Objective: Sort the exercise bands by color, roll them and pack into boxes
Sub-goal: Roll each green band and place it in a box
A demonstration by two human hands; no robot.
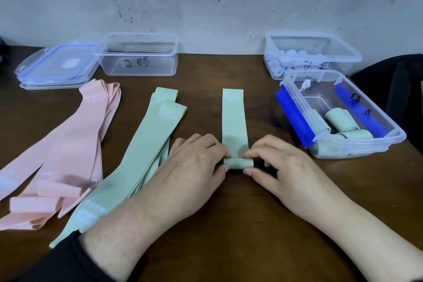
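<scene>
Left hand [194,162] with forearm in a black sleeve [66,258] pushed above the wrist; right hand [283,167] and forearm bare.

green band being rolled [234,119]: lies flat and straight on the dark table, printed "30 LB" at its far end; its near end is turned over into a small roll that I pinch from both sides with my left hand [196,162] and my right hand [281,167].
green band pile [146,151]: several flat bands stacked aslant, left of my left hand.
pink band pile [68,149]: flat "15 LB" bands at far left, some ends curled.
green box [389,126]: clear, blue clips, holds rolled green bands.
far right box [343,48]: clear, holds pale rolls.
empty box [139,55]: clear, by the wall.
</scene>
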